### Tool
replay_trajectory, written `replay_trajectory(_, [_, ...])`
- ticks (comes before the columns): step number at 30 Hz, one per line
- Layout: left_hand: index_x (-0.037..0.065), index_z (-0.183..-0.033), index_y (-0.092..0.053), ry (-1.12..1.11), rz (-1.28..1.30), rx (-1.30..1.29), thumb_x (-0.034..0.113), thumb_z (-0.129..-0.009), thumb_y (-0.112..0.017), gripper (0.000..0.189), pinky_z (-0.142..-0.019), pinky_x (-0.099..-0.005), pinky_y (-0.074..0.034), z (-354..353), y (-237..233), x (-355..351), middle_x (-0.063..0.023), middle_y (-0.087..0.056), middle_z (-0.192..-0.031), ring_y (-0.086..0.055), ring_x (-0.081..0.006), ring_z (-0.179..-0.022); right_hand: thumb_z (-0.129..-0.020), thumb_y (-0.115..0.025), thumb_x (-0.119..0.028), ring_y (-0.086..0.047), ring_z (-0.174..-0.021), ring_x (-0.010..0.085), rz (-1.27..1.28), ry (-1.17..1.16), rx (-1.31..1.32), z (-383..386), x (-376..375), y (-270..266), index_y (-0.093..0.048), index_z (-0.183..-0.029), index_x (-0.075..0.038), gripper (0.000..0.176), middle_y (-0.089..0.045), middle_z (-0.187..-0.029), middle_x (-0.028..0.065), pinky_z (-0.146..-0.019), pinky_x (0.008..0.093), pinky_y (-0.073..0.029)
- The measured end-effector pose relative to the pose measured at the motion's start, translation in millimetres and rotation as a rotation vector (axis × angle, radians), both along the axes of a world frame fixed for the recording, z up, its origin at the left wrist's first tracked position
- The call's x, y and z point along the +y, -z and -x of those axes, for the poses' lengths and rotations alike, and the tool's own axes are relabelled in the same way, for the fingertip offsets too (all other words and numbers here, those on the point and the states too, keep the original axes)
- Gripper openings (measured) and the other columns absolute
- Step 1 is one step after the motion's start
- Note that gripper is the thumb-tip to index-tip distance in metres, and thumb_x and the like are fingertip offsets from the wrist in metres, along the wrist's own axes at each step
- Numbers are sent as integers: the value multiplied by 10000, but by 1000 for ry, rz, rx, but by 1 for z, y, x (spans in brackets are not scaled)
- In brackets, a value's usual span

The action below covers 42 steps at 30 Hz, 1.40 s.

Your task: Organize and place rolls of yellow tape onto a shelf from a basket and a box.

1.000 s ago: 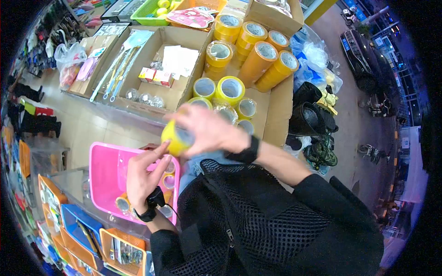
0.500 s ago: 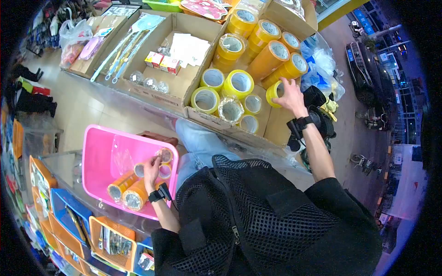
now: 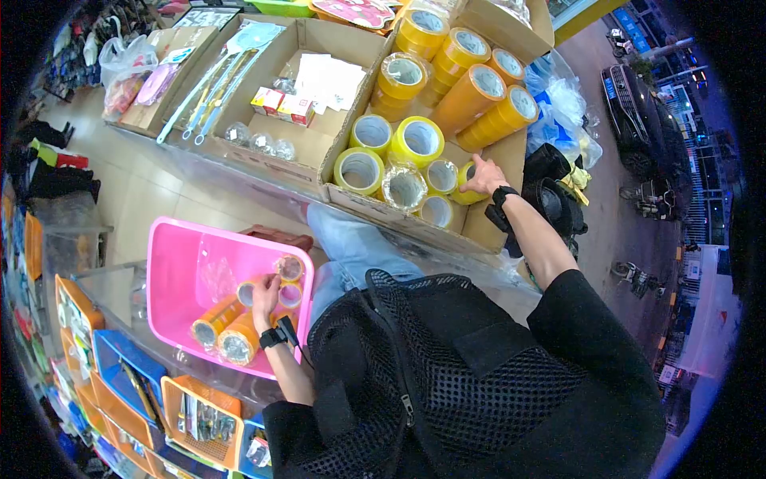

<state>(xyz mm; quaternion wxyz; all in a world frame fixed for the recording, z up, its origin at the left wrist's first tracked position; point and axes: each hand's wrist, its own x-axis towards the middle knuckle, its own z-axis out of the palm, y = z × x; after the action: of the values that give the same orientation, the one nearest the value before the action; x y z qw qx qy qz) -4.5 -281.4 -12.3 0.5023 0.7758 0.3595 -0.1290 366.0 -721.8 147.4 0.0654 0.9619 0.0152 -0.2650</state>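
My right hand (image 3: 487, 176) grips a yellow roll of packing tape (image 3: 467, 187) inside the cardboard box (image 3: 491, 219), its thumb and fingers around the rim. Beside it stand several loose yellow rolls (image 3: 418, 139), and stacked amber tape rolls (image 3: 471, 100) fill the back of the box. My left hand (image 3: 266, 297) is inside the pink plastic bin (image 3: 185, 267) with its fingers curled together; what they close on is hidden. Close to those fingers are a tape roll (image 3: 246, 292) and a wrapped roll (image 3: 288, 268). Wrapped amber tape stacks (image 3: 238, 339) lie below the left hand.
A neighbouring carton holds small red-and-yellow boxes (image 3: 281, 104) and white papers (image 3: 327, 81). Blue-handled sticks (image 3: 227, 84) lie to its left. Orange and blue baskets (image 3: 201, 417) stand at lower left. Plastic bags (image 3: 568, 108) and a dark car (image 3: 638, 116) are to the right.
My right hand has moved the yellow tape roll toward me, down beside the other loose rolls in the box. My left hand has stayed in the pink bin.
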Motion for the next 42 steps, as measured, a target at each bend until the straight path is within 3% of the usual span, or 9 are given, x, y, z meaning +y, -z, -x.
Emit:
replay_trajectory(10, [-10, -1113, -621, -61, 125, -21, 304, -920, -552, 375, -673, -279, -496, 40, 57, -4, -101, -675, -940, -632, -161, -829, -525, -774, -478, -623, -984, 361, -5, -296, 231, 15, 7, 16, -611, -1092, -10, 753, -648, -1055, 229, -857, 414, -504])
replay_trajectory(13, [-19, -1126, -621, -49, 107, 92, 331, -869, -554, 439, -853, -368, -489, 40, 58, 0, -202, -667, -1015, -644, -284, -961, -671, -682, -535, -565, -1114, 339, -287, -77, 454, 19, 14, 1, -538, -1229, 8, 792, -585, -1195, 243, -973, 395, -420])
replay_trajectory(26, [18, -1108, -612, -270, -493, 198, 350, -789, -611, 460, -950, -425, -433, 51, 52, 13, -259, -567, -1169, -533, -370, -1115, -926, -485, -410, -353, -1321, 352, -508, -156, -124, 143, -12, -17, -478, -1292, 6, 555, -408, -1391, 230, -1097, 409, -271])
replay_trajectory(31, [8, -861, -673, -14, -271, 142, 431, -832, -554, 440, -755, -472, -478, 52, 122, 38, -210, -660, -786, -636, -385, -844, -930, -476, -392, -386, -1297, 346, -581, -149, -98, 143, -8, -18, -476, -1293, -1, 533, -431, -1375, 220, -1087, 403, -293])
replay_trajectory(33, [65, -843, -664, -57, -51, -26, 387, -858, -567, 337, -496, -353, -433, 47, 130, 40, -59, -597, -612, -555, -186, -546, -930, -468, -402, -400, -1286, 344, -570, -120, -127, 146, -9, -11, -471, -1293, -1, 541, -444, -1364, 217, -1081, 406, -303])
replay_trajectory(34, [19, -1189, -596, -282, 237, 251, 416, -887, -570, 500, -760, -325, -472, 38, 111, 36, -85, -650, -1014, -589, -174, -920, -929, -460, -413, -415, -1275, 343, -559, -133, -112, 147, -13, -15, -467, -1293, -1, 550, -457, -1354, 214, -1074, 409, -314])
replay_trajectory(36, [135, -814, -602, -451, 482, 268, 402, -850, -621, 270, -378, -256, -306, 53, 184, 45, 28, -475, -577, -404, -89, -428, -930, -438, -434, -448, -1242, 352, -533, -138, -103, 147, -6, -26, -463, -1293, -8, 560, -476, -1339, 208, -1053, 417, -343])
replay_trajectory(37, [14, -1060, -618, -405, 402, 350, 511, -848, -591, 541, -531, -297, -461, 37, 148, 44, -45, -614, -808, -572, -140, -640, -928, -433, -443, -455, -1231, 356, -539, -129, -102, 147, -3, -29, -466, -1293, -17, 562, -475, -1340, 206, -1044, 419, -354])
replay_trajectory(42, [22, -1030, -623, -329, 264, 258, 482, -870, -566, 490, -446, -299, -423, 59, 214, 67, -66, -633, -847, -562, -160, -566, -916, -463, -429, -476, -1205, 361, -562, -106, -78, 151, -1, -35, -479, -1291, -52, 532, -486, -1329, 198, -1022, 424, -378])
